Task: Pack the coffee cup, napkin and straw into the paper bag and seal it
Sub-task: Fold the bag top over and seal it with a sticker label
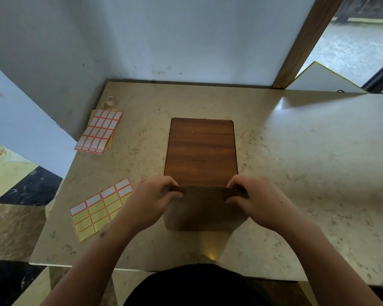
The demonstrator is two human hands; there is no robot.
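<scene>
2 hands pinched the folded top of the flat brown paper bag [205, 208] at lower centre: my left hand [157, 195], my right hand [252, 197]. I judged sealing underway; next, a label from the red-bordered sticker sheet [101, 206].

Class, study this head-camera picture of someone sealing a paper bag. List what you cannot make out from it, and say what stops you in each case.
- Cup, napkin, straw: none visible; the bag is folded shut, so its contents cannot be checked.
- Bag's top corners: covered by the left hand and right hand.
- Label sheets: any print is too small to read.
- Small curled object behind the sheets: too small to identify.
- White board: cut off by the doorframe and the edge.
</scene>
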